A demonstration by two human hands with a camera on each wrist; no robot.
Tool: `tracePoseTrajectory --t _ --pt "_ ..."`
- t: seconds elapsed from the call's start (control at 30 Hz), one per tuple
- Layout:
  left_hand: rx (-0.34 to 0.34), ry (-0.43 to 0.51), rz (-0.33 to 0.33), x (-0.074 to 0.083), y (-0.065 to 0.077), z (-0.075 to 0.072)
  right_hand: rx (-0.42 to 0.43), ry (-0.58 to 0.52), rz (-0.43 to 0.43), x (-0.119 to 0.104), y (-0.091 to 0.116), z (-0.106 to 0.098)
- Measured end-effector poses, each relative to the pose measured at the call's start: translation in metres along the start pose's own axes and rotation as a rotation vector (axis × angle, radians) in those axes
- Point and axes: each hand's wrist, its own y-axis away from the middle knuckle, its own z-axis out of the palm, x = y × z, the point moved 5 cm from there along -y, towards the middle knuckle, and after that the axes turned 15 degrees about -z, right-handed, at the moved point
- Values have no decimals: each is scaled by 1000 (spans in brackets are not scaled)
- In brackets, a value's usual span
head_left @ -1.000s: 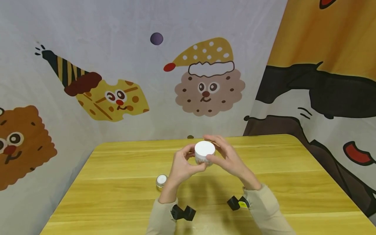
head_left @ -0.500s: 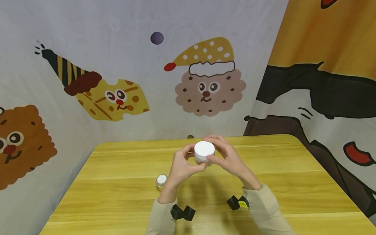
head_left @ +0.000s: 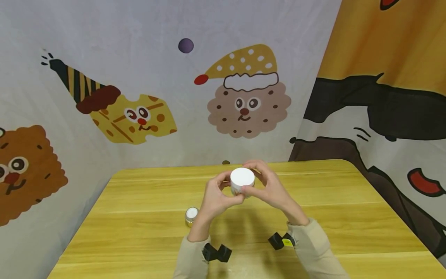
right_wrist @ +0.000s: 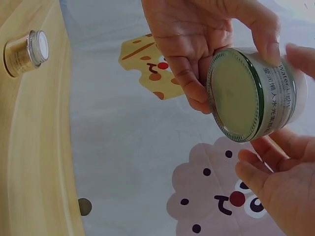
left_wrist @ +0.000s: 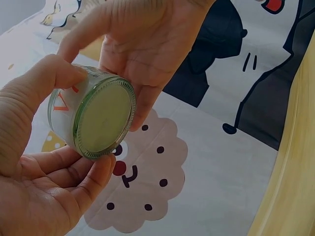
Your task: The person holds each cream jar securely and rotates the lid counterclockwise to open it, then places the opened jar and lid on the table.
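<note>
L hand (head_left: pixel 216 197) grips jar (left_wrist: pixel 96 115) by its body; R hand (head_left: pixel 273 190) has thumb + fingers curled round white lid (head_left: pixel 242 176). Jar's up over table (head_left: pixel 334 217), prob. nr far edge. Sm. gold jar (right_wrist: pixel 20 54) nr L wrist (head_left: pixel 200 228); wide tabletop runs to R edge.

In the grip, the jar (right_wrist: pixel 256 96) pairs a white lid (head_left: pixel 242 177) with green-tinged glass, a pale green base (right_wrist: pixel 232 96) and a whitish label (right_wrist: pixel 277 93) lettered in dark print and orange. Left of the grip, the small jar (right_wrist: pixel 22 55) is gold, topped white. Beneath, the table (head_left: pixel 139 224) shows yellow woodgrain streaks; behind, a pale cloth (head_left: pixel 153 50) carries a yellow cheese print (head_left: pixel 134 120) and a dark-spotted pinkish-brown cookie print (head_left: pixel 249 116).
</note>
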Motion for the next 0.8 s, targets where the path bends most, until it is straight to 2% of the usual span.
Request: tracePoseTrajectory --t 0.23,0.5,0.8 --pt "-10 -1 12 0 1 1 -40 -37 -19 -2 1 2" --pt "-6 2 1 0 1 0 31 -20 20 3 1 1" --pt "-16 12 6 0 0 1 -9 -69 -42 1 2 1"
